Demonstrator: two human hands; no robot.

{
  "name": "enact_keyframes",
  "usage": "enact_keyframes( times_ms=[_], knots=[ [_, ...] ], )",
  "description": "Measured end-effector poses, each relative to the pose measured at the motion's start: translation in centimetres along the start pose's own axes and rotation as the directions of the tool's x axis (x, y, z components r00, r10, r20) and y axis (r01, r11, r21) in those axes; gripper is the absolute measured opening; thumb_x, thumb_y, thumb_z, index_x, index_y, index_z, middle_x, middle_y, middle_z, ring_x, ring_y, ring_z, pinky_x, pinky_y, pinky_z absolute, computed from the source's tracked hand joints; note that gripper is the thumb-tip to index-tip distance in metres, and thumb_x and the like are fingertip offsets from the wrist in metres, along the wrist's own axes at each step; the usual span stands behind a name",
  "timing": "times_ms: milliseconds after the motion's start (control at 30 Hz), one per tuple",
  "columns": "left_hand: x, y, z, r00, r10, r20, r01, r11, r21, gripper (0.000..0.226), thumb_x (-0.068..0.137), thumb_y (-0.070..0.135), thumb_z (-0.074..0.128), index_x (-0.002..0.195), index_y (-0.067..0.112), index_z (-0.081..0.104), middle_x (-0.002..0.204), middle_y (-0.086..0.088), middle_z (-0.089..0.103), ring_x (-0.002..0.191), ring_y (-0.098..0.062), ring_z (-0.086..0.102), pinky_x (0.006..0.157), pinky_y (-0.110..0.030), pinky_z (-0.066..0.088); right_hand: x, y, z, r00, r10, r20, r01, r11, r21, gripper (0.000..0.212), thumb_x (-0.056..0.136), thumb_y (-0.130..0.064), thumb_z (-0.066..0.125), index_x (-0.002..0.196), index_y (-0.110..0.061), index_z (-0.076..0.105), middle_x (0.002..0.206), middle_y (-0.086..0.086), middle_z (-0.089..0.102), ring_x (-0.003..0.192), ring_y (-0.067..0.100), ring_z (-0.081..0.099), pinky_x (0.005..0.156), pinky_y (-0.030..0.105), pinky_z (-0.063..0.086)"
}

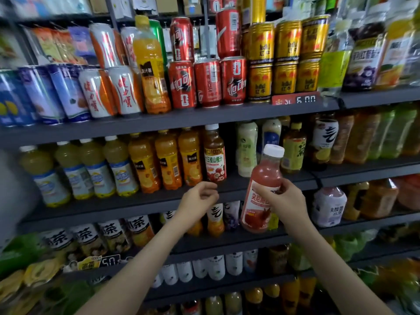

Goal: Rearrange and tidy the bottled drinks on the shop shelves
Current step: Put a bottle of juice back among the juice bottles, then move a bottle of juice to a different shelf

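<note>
Now | right hand [286,202] grips pink bottle [261,189] | white cap, tilted

- The gold cans [260,81] on the top shelf read "RedBull", with 红牛 beneath.
- A red price tag [295,100] on the shelf edge below them shows "6.00".
- The white-and-orange cans [123,90] carry 健力宝 in red.
- The red cans [183,84] show 可口 in white.
- The tall orange bottle [151,71] between them has 美汁源 on a black patch.
- The hawthorn bottle [214,159], one shelf down, reads "100%", 山楂汁 and "NFC".
- The tea bottles [87,237] at lower left bear a big 茶.
- The pink bottle [261,196] that I grip in my right hand [286,201] has white lettering on red, which I cannot read.
</note>
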State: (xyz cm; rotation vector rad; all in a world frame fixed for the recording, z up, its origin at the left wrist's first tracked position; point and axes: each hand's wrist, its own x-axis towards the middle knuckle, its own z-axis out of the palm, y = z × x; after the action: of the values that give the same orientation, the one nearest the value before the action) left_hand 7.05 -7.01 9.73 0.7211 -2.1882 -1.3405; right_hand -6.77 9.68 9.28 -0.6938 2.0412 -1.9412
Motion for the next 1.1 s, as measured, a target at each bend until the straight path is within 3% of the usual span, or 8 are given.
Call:
enact_keyframes(
  times_ms=[267, 400, 533, 700, 800, 933, 1100],
  knots=[
    [2.2, 0.5, 3.8, 0.999, 0.025, 0.028, -0.024, 0.999, -0.036, 0.022, 0.090, 0.017, 0.061, 0.112, 0.020, 0.062, 0.103, 0.001, 0.068, 0.097, -0.013, 0.064, 0.087, -0.029, 0.053, 2.0, 0.4, -3.2, 0.988, 0.031, -0.151, -0.024, 0.999, 0.048, 0.054, 0.065, -0.044, 0.083, 0.110, -0.020, 0.063, 0.101, -0.006, 0.071, 0.093, 0.012, 0.068, 0.084, 0.037, 0.057],
    [3.4, 2.6, 4.9, 0.990, 0.140, 0.028, -0.139, 0.990, -0.033, 0.019, 0.091, 0.019, 0.061, 0.109, 0.027, 0.062, 0.101, 0.006, 0.068, 0.095, -0.006, 0.064, 0.079, -0.017, 0.051, 3.5, -0.6, -5.0, 0.989, -0.006, -0.146, 0.012, 0.999, 0.036, 0.045, 0.068, -0.039, 0.082, 0.106, -0.023, 0.063, 0.098, -0.008, 0.071, 0.092, 0.011, 0.068, 0.083, 0.036, 0.056],
    [5.2, 7.4, 6.3, 0.959, 0.282, 0.028, -0.283, 0.959, 0.033, 0.020, 0.091, 0.020, 0.061, 0.105, 0.034, 0.060, 0.100, 0.012, 0.066, 0.095, 0.000, 0.062, 0.083, -0.016, 0.050, 5.6, -2.6, -7.8, 0.986, -0.084, -0.141, 0.086, 0.996, 0.006, 0.033, 0.067, -0.042, 0.080, 0.094, -0.033, 0.063, 0.093, -0.011, 0.071, 0.088, 0.006, 0.068, 0.078, 0.032, 0.055],
    [7.5, 13.5, 11.5, 0.928, 0.370, 0.038, -0.372, 0.925, 0.076, 0.021, 0.090, 0.020, 0.062, 0.097, 0.040, 0.059, 0.094, 0.015, 0.067, 0.085, 0.004, 0.063, 0.078, -0.012, 0.049, 8.9, -5.0, -13.8, 0.978, -0.177, -0.112, 0.178, 0.984, -0.006, 0.026, 0.070, -0.037, 0.081, 0.090, -0.031, 0.066, 0.084, -0.014, 0.072, 0.077, -0.001, 0.069, 0.067, 0.022, 0.053],
    [8.8, 17.0, 15.7, 0.915, 0.402, 0.032, -0.403, 0.911, 0.090, 0.018, 0.091, 0.021, 0.060, 0.104, 0.032, 0.061, 0.097, 0.013, 0.067, 0.089, 0.002, 0.063, 0.080, -0.015, 0.050, 11.0, -6.1, -18.6, 0.970, -0.227, -0.093, 0.221, 0.973, -0.065, 0.029, 0.068, -0.042, 0.081, 0.090, -0.031, 0.067, 0.084, -0.014, 0.073, 0.078, 0.001, 0.069, 0.071, 0.026, 0.054],
    [10.9, 21.5, 20.3, 0.878, 0.472, -0.086, -0.453, 0.874, 0.176, 0.021, 0.091, 0.024, 0.061, 0.111, 0.030, 0.059, 0.098, 0.016, 0.065, 0.089, 0.005, 0.060, 0.079, -0.013, 0.049, 13.6, -7.8, -25.0, 0.957, -0.269, -0.104, 0.261, 0.962, -0.082, 0.035, 0.064, -0.045, 0.080, 0.091, -0.028, 0.068, 0.086, -0.011, 0.074, 0.082, 0.007, 0.070, 0.080, 0.037, 0.058],
    [13.5, 26.2, 23.3, 0.800, 0.563, -0.207, -0.502, 0.817, 0.282, 0.032, 0.091, 0.025, 0.060, 0.123, 0.028, 0.055, 0.109, 0.014, 0.061, 0.093, 0.003, 0.059, 0.084, -0.017, 0.049, 17.3, -10.7, -29.9, 0.930, -0.335, -0.151, 0.342, 0.939, 0.024, 0.063, 0.045, -0.059, 0.079, 0.096, -0.022, 0.070, 0.087, -0.009, 0.075, 0.084, 0.012, 0.072, 0.084, 0.043, 0.057]
  ],
)
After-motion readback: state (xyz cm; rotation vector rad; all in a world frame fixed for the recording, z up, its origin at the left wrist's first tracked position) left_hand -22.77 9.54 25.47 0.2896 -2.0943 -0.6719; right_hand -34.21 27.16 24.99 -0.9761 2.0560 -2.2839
